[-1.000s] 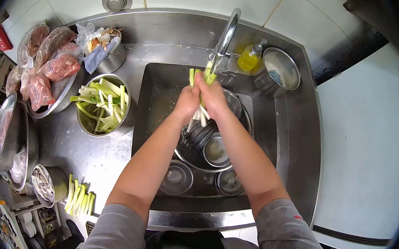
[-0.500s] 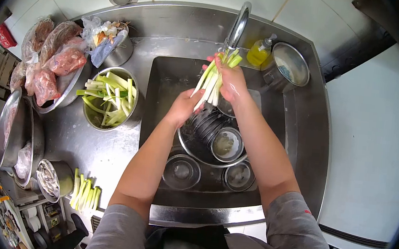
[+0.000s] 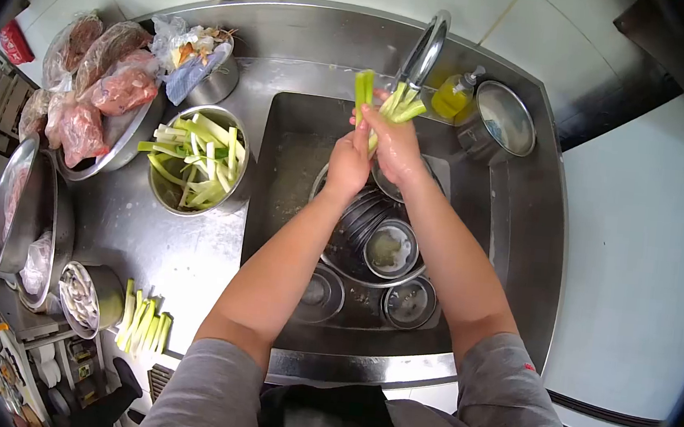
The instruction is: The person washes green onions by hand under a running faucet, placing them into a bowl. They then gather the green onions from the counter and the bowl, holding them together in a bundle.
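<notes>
Pale-green stalks [image 3: 368,88] in both fists, cut ends by the tap [image 3: 428,51]

Stalks lie within the grip itself, ends sticking out beyond the fingers, away from the body. Left hand [image 3: 350,166] closed round a narrow few; their long axis runs nearly straight away from the wearer. Right hand [image 3: 396,146], nearer the tap, closed round a thicker cluster fanning out to the right. Spout just beyond that grip; sink [image 3: 290,167] below both. Stalks slender, bluntly cut, paler toward the right-hand cluster; lower lengths mostly hidden by the hands.
</notes>
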`<state>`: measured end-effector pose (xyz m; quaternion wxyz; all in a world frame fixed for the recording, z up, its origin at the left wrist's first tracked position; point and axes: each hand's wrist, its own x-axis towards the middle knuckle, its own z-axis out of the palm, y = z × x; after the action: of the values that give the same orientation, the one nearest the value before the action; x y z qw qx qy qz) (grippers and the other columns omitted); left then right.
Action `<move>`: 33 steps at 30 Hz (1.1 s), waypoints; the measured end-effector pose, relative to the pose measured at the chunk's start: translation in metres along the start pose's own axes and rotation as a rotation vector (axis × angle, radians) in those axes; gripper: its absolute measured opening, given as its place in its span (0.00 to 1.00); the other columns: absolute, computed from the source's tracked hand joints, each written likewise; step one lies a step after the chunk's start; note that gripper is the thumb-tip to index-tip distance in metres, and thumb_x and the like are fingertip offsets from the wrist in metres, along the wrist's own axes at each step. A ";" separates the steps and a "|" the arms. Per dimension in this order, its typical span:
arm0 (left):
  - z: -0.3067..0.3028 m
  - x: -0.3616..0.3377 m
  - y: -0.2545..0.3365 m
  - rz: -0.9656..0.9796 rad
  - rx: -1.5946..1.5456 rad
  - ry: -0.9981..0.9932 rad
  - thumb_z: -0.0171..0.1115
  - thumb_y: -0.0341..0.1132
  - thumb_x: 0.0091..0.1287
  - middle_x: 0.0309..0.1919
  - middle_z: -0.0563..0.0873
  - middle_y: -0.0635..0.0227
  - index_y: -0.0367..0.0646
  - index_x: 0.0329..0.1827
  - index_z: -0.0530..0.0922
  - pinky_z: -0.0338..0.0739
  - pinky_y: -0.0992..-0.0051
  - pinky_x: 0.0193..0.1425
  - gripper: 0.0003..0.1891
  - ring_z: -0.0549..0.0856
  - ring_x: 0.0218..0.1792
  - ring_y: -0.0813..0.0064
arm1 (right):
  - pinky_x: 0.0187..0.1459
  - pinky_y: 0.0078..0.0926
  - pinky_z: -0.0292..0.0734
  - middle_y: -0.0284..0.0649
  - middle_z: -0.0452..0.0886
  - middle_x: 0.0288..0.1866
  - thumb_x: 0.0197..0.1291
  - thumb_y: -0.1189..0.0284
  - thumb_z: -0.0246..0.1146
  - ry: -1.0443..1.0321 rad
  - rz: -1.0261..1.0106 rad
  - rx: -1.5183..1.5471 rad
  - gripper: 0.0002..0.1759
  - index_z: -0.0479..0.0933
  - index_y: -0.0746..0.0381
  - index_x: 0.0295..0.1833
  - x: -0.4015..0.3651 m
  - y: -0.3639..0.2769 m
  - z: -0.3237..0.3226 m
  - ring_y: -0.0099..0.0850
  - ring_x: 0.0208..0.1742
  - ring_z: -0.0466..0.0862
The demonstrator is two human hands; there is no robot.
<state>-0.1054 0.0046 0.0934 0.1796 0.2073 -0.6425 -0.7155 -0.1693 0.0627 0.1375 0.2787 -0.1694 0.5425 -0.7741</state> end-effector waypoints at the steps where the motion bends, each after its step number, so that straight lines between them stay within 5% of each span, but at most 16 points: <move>1: -0.003 -0.001 -0.002 0.003 0.000 -0.005 0.38 0.55 0.76 0.18 0.74 0.74 0.39 0.37 0.75 0.63 0.76 0.22 0.27 0.70 0.19 0.82 | 0.45 0.27 0.76 0.40 0.77 0.45 0.64 0.73 0.61 0.004 -0.005 0.000 0.21 0.65 0.62 0.60 -0.001 -0.002 -0.004 0.30 0.43 0.80; 4: -0.017 -0.008 -0.010 0.027 0.137 -0.114 0.38 0.54 0.76 0.19 0.74 0.73 0.39 0.39 0.75 0.63 0.78 0.23 0.26 0.71 0.19 0.83 | 0.45 0.27 0.76 0.40 0.77 0.46 0.63 0.73 0.62 -0.049 0.101 0.166 0.23 0.65 0.60 0.61 -0.001 -0.005 -0.014 0.30 0.43 0.80; 7: -0.030 -0.019 -0.014 -0.230 0.004 -0.337 0.39 0.54 0.76 0.23 0.75 0.74 0.41 0.44 0.74 0.64 0.80 0.23 0.24 0.73 0.21 0.83 | 0.36 0.25 0.75 0.35 0.75 0.38 0.62 0.72 0.64 -0.193 0.079 0.015 0.24 0.66 0.58 0.62 -0.006 -0.004 -0.015 0.27 0.36 0.77; 8: -0.031 -0.025 -0.015 -0.286 -0.011 -0.348 0.40 0.53 0.76 0.27 0.76 0.73 0.41 0.47 0.73 0.65 0.81 0.25 0.23 0.74 0.25 0.83 | 0.30 0.23 0.72 0.34 0.74 0.36 0.62 0.72 0.64 -0.131 0.063 -0.187 0.20 0.68 0.60 0.58 -0.008 -0.003 -0.013 0.24 0.31 0.75; 11: -0.037 -0.032 -0.025 -0.366 -0.217 -0.430 0.46 0.48 0.75 0.32 0.78 0.74 0.45 0.46 0.74 0.67 0.81 0.27 0.16 0.77 0.31 0.83 | 0.27 0.21 0.71 0.33 0.74 0.35 0.61 0.73 0.64 0.018 0.081 -0.072 0.17 0.71 0.62 0.54 0.004 0.019 -0.015 0.24 0.30 0.75; 13: -0.046 -0.042 -0.033 -0.372 -0.432 -0.432 0.50 0.44 0.74 0.37 0.77 0.71 0.46 0.55 0.74 0.72 0.83 0.38 0.15 0.78 0.40 0.82 | 0.29 0.22 0.71 0.33 0.73 0.32 0.62 0.73 0.63 0.122 0.033 0.029 0.13 0.72 0.64 0.50 0.004 0.016 -0.010 0.24 0.28 0.74; 14: -0.063 -0.035 -0.049 -0.390 -0.371 -0.673 0.57 0.35 0.68 0.49 0.77 0.69 0.49 0.67 0.67 0.73 0.74 0.53 0.24 0.76 0.50 0.78 | 0.30 0.22 0.72 0.34 0.74 0.31 0.62 0.71 0.63 0.052 0.000 0.068 0.11 0.73 0.63 0.47 0.008 0.014 -0.014 0.23 0.28 0.75; 17: -0.076 -0.025 -0.045 -0.462 -0.294 -0.521 0.55 0.35 0.64 0.60 0.74 0.72 0.53 0.75 0.58 0.71 0.63 0.60 0.33 0.76 0.55 0.74 | 0.31 0.22 0.73 0.35 0.76 0.31 0.62 0.71 0.62 -0.093 0.032 0.193 0.12 0.73 0.62 0.49 0.001 0.004 -0.019 0.22 0.28 0.76; 18: -0.074 -0.021 -0.025 -0.463 -0.703 -0.530 0.51 0.38 0.61 0.66 0.69 0.77 0.57 0.77 0.54 0.69 0.58 0.61 0.37 0.74 0.59 0.72 | 0.31 0.22 0.73 0.35 0.76 0.31 0.61 0.72 0.61 -0.173 0.121 0.189 0.16 0.71 0.61 0.53 0.000 0.005 -0.019 0.23 0.28 0.76; 20: -0.050 -0.010 -0.006 -0.428 -0.588 -0.483 0.41 0.59 0.69 0.56 0.78 0.66 0.49 0.69 0.62 0.75 0.62 0.55 0.32 0.80 0.52 0.68 | 0.31 0.22 0.74 0.34 0.76 0.29 0.60 0.73 0.61 -0.171 0.138 0.083 0.22 0.69 0.62 0.60 -0.008 0.007 -0.009 0.23 0.28 0.77; 21: -0.040 -0.006 -0.004 -0.434 -0.468 -0.503 0.38 0.67 0.69 0.50 0.81 0.60 0.44 0.64 0.67 0.77 0.61 0.54 0.36 0.83 0.48 0.65 | 0.32 0.23 0.75 0.33 0.75 0.28 0.61 0.73 0.60 0.006 -0.094 -0.127 0.21 0.69 0.63 0.60 -0.015 0.003 0.004 0.22 0.28 0.76; 22: -0.032 -0.011 0.003 -0.450 -0.338 -0.521 0.32 0.73 0.66 0.38 0.83 0.62 0.42 0.56 0.72 0.79 0.68 0.42 0.41 0.84 0.33 0.68 | 0.33 0.22 0.75 0.34 0.76 0.31 0.61 0.73 0.61 -0.007 -0.079 -0.140 0.24 0.66 0.63 0.63 -0.011 0.003 -0.001 0.22 0.29 0.77; 23: -0.030 -0.008 -0.013 -0.307 -0.210 -0.561 0.37 0.67 0.70 0.31 0.82 0.66 0.42 0.49 0.74 0.77 0.72 0.34 0.35 0.80 0.26 0.73 | 0.34 0.21 0.75 0.34 0.78 0.34 0.61 0.74 0.62 -0.025 -0.065 -0.155 0.27 0.63 0.63 0.65 -0.007 0.003 -0.006 0.23 0.30 0.77; 25: -0.035 -0.008 -0.030 -0.314 -0.227 -0.530 0.48 0.57 0.72 0.33 0.82 0.67 0.41 0.49 0.74 0.74 0.75 0.32 0.25 0.79 0.27 0.76 | 0.33 0.20 0.74 0.34 0.77 0.34 0.60 0.75 0.62 -0.005 -0.087 -0.153 0.28 0.63 0.63 0.65 -0.006 -0.001 -0.005 0.22 0.29 0.76; 31: -0.024 -0.014 -0.002 -0.147 -0.084 -0.424 0.60 0.32 0.66 0.36 0.82 0.69 0.38 0.53 0.71 0.78 0.77 0.39 0.15 0.79 0.33 0.79 | 0.30 0.20 0.73 0.32 0.73 0.33 0.58 0.78 0.66 -0.045 -0.166 -0.214 0.33 0.61 0.55 0.66 -0.026 -0.012 -0.004 0.20 0.27 0.74; 33: -0.022 -0.003 0.004 -0.227 -0.087 -0.505 0.60 0.29 0.64 0.33 0.81 0.69 0.38 0.50 0.71 0.79 0.75 0.41 0.14 0.79 0.32 0.79 | 0.28 0.20 0.74 0.33 0.73 0.34 0.58 0.78 0.66 0.156 -0.461 -0.482 0.34 0.60 0.53 0.67 -0.015 -0.002 -0.006 0.20 0.27 0.74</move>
<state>-0.0919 -0.0128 0.0959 -0.0587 0.0850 -0.6083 -0.7870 -0.1611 0.0768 0.1383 0.0058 -0.2888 0.6771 -0.6768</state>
